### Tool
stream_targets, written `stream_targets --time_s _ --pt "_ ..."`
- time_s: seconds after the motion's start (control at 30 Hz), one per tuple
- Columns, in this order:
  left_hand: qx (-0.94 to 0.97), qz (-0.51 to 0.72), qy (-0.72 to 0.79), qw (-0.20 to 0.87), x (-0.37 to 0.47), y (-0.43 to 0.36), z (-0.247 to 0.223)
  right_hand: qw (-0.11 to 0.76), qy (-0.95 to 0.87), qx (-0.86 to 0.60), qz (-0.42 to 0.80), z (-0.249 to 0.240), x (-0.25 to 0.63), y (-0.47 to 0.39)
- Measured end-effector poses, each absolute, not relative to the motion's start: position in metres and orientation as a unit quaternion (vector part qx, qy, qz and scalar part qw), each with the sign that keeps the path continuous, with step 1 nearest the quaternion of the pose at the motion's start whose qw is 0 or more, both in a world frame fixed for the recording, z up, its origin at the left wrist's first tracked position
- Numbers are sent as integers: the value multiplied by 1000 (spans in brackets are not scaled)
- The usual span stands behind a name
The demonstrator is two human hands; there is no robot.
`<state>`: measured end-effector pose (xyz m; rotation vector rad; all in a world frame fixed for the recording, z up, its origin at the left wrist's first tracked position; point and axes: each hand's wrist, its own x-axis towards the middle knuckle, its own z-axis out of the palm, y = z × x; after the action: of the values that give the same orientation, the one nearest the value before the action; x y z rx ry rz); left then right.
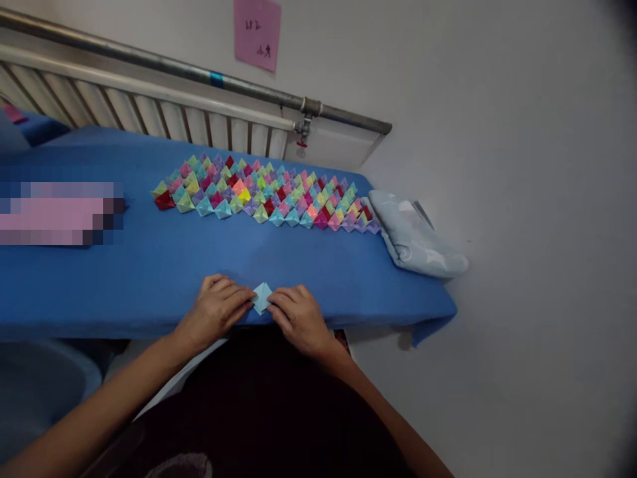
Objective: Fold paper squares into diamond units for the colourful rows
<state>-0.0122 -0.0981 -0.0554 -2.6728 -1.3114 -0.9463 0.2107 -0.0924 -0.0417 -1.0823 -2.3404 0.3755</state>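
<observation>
A small light-blue folded paper, diamond-shaped with a crease down its upper half, is at the near edge of the blue-covered table. My left hand pinches its left corner between thumb and fingers. On the opposite corner, my right hand closes its fingertips the same way. Beyond both hands, rows of folded paper pieces in many colours stand close together across the table.
A folded pale-blue patterned cloth lies at the table's right end, by the wall. Along the back run a radiator and a metal pipe. A pink note hangs above. Something pink and pixelated is at the left.
</observation>
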Motion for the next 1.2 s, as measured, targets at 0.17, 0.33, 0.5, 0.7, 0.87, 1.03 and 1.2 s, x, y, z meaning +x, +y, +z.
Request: stream_targets --time_s 0.17,0.33,0.5,0.7,0.87,1.03,1.2 --pt "-860 -312 -404 31 -12 -96 -59 272 -865 -405 118 -43 209 -93" --pt "-859 -312 -403 40 -11 -97 -57 246 -860 -437 96 -43 205 -93" --pt "-863 -305 -400 40 -8 -99 -54 233 -872 -426 63 -45 206 -93" --pt "-879 -275 -383 72 -8 -97 -53 220 -888 -401 53 -46 209 -93" --pt "-896 -268 -347 70 -8 -90 -55 208 -900 -381 49 -44 210 -91" --pt "-918 -237 -312 54 -9 -81 -52 187 -910 -370 28 -43 210 -90" --pt "-931 -209 -299 13 -8 -78 -43 194 -903 -380 42 -43 211 -90"
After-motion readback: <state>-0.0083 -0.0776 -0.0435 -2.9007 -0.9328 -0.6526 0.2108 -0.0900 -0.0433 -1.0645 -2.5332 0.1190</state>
